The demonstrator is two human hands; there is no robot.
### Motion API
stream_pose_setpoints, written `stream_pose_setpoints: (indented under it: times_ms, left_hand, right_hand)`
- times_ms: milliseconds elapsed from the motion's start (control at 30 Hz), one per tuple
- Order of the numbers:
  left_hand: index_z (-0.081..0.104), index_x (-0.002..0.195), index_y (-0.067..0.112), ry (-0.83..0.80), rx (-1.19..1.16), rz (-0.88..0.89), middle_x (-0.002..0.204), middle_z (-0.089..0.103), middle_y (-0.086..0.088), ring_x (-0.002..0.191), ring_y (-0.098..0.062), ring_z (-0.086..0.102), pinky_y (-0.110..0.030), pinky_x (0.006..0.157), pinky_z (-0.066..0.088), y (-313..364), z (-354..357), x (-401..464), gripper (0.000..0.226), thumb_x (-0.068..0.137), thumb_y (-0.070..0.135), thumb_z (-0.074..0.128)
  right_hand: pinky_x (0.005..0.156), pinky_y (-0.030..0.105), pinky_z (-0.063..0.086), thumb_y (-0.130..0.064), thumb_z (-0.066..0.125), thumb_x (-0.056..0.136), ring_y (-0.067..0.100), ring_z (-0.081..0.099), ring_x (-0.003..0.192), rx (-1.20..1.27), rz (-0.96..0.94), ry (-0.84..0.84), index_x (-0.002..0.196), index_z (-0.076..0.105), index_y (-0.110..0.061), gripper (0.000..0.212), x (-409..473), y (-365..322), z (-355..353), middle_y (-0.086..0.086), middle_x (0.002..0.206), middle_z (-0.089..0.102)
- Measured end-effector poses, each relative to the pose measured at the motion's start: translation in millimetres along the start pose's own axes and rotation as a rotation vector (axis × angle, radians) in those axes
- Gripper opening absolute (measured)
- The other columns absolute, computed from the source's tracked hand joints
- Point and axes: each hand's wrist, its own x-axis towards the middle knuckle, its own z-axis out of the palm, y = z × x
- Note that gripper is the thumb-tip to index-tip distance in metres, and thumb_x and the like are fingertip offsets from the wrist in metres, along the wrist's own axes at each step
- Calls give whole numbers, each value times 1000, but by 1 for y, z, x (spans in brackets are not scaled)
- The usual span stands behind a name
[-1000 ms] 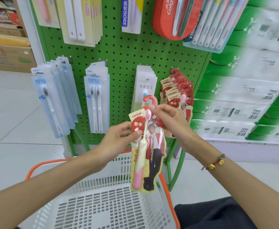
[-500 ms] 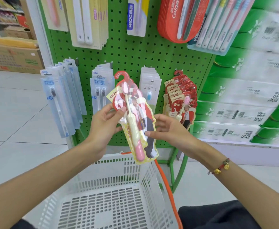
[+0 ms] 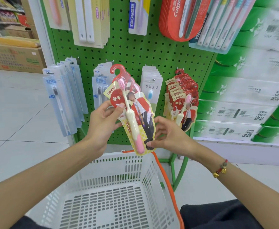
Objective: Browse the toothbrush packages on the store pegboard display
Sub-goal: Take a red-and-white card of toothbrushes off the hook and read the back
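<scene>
The left hand (image 3: 102, 128) pinches the canban toothbrush package (image 3: 133, 113) near its top, thumb on the red label; the right hand (image 3: 170, 138) pinches its lower edge at five o'clock. It tilts over the white basket (image 3: 119, 164), whose visible part holds nothing. Since half a second ago it has hardly moved, in front of the green pegboard (image 3: 135, 53).

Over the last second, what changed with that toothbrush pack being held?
The canban package went from hanging upright to raised and tilted, hook leaning left. The right hand slid from its top to its lower edge. The left hand still grips it; the basket stays below.
</scene>
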Motion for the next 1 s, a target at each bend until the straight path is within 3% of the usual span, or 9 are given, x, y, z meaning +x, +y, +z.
stream_pose_setpoints:
  times_ms: [167,267,333,433,567,700,767,867,1000]
  left_hand:
    - [64,100,25,-43,29,-11,88,74,11,84,-2,70,-14,63,54,-2,0,-3,9,93,20,61]
    - [64,97,25,-34,58,-34,81,74,14,79,0,69,-12,61,52,-3,1,-3,7,93,20,61]
    - [64,98,26,5,86,-67,86,73,12,84,-2,69,-12,63,52,-5,0,-2,7,92,23,63]
    - [59,113,22,115,77,-123,102,68,6,92,-1,63,-17,72,52,-7,-2,-1,25,89,25,67]
    - [60,107,16,190,46,-112,105,67,1,88,-3,66,-17,67,55,-5,-1,-5,20,88,19,68]
    - [66,109,16,47,18,-171,99,73,2,87,-4,71,-22,76,58,-1,8,-17,22,100,26,49]
    - [66,107,22,-29,-15,-190,96,75,6,89,-7,70,-26,78,58,1,12,-22,35,102,40,37]
    - [64,108,32,-150,44,-148,98,74,13,94,-3,68,-22,78,54,5,14,-24,48,97,59,26]
    - [64,99,30,-221,200,-120,86,74,17,87,-1,69,-17,68,54,6,10,-19,24,101,36,40]
  right_hand:
    - [85,38,53,-10,72,86,35,63,83,126,-13,38,110,60,-10,27,-3,1,-1,4,101,73]
    - [73,26,53,-9,72,86,23,58,71,96,-49,79,102,60,-11,20,-4,1,1,2,97,73]
    - [70,30,54,-10,72,86,21,58,69,66,-72,105,97,59,-18,19,-6,0,3,4,94,72]
    - [68,44,54,-18,70,87,16,60,68,-183,-215,192,104,57,-20,22,-11,-2,10,-9,86,67]
    - [58,35,54,-28,59,90,3,59,64,-516,-410,244,133,51,-29,44,-15,-9,20,-24,91,59]
    - [50,23,44,-27,58,84,7,60,65,-708,-437,187,146,41,-30,65,-15,-9,24,-14,128,59]
    - [53,20,42,-39,61,84,10,60,70,-713,-347,114,149,28,-42,73,-14,-9,24,-10,151,38]
    - [76,29,53,-50,68,83,7,61,83,-604,-179,-23,145,7,-59,88,-15,-8,21,-10,161,12]
    - [78,29,57,-42,76,79,8,64,90,-248,-127,-62,143,29,-53,81,-16,-7,18,-13,148,33]
